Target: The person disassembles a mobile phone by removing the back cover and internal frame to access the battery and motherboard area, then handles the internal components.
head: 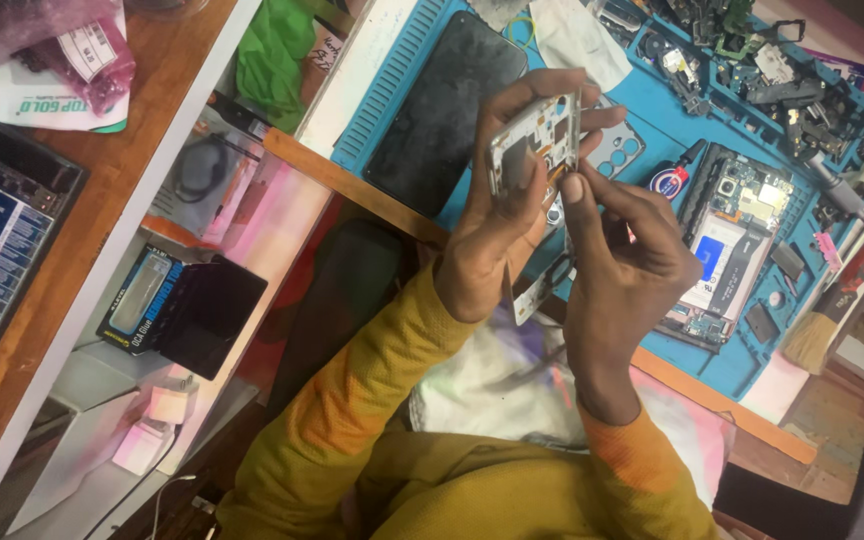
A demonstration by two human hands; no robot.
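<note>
**Phone frame held over the blue mat**

My left hand [492, 235] grips a white phone frame [537, 150] upright, fingers wrapped around its edges. My right hand [617, 255], at three o'clock of it, pinches narrow against the frame's lower edge. At twelve o'clock lies a black phone panel [447, 110] on the blue mat [397, 85]; an opened phone [737, 245] rests at three o'clock.

1. The place is a phone repair workshop.
2. A blue ridged repair mat [392, 90] covers the bench, with a dark phone screen panel [442, 110] lying on it.
3. An opened phone with bare circuit boards [737, 240] rests nearby.
4. Loose black parts [792, 80] fill the mat's compartments, and a brush [822, 320] lies at its edge.
</note>
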